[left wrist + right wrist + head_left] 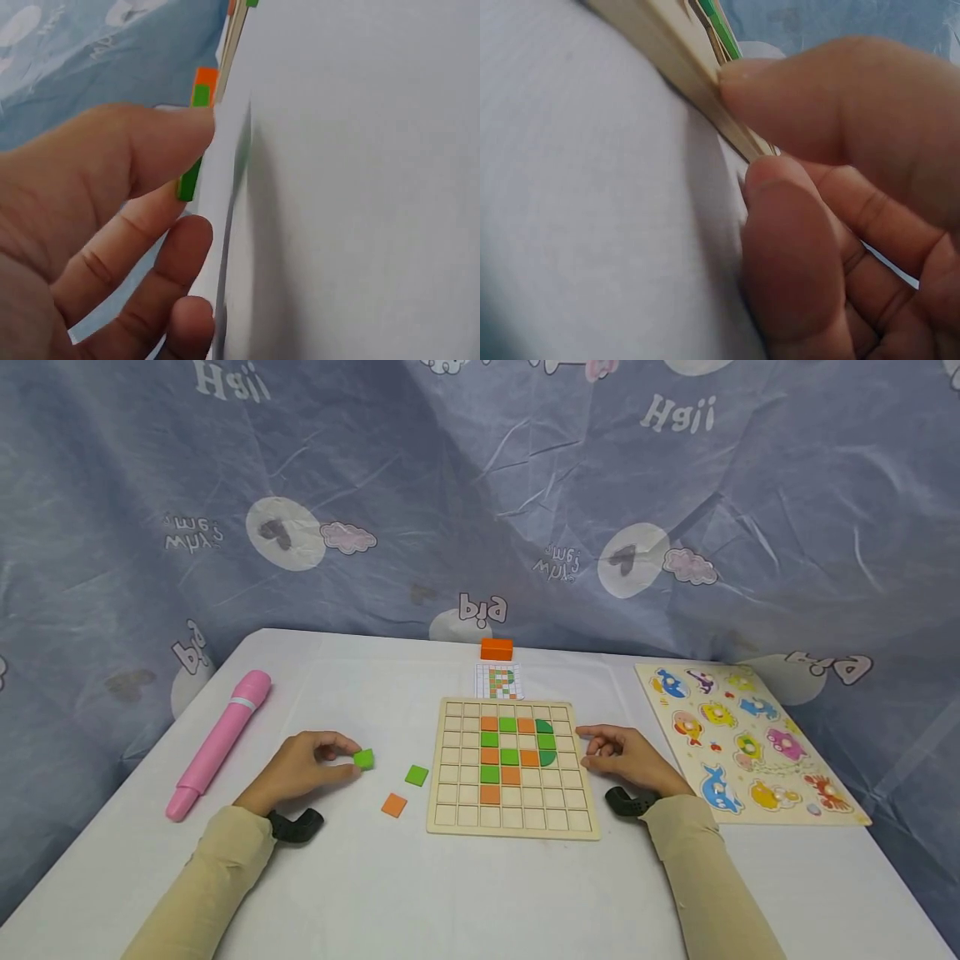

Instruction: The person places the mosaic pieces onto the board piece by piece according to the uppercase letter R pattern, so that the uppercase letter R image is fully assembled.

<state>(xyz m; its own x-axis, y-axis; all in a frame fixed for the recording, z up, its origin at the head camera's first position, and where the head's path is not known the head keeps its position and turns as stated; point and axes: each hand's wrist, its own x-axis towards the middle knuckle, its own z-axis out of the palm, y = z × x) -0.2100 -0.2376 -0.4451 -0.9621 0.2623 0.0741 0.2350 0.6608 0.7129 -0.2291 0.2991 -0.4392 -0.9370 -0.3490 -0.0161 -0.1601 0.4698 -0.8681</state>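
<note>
My left hand (306, 767) pinches a small square green tile (363, 759) between thumb and index finger, left of the board. In the left wrist view this green tile (189, 180) shows edge-on, partly behind the thumb. A wooden grid board (461, 825) lies at the middle, with orange, light green and dark green pieces set in a P-like shape. At its right edge my right hand (628, 760) touches the board with thumb and fingertips. The right wrist view has the thumb (795, 97) against the board's side (682, 67).
Between left hand and board lie a loose green tile (416, 775) and an orange tile (394, 805). Behind the board are a pattern card (483, 681) and an orange block (497, 649). A pink tube-shaped object (221, 739) lies left, an animal puzzle board (678, 743) right.
</note>
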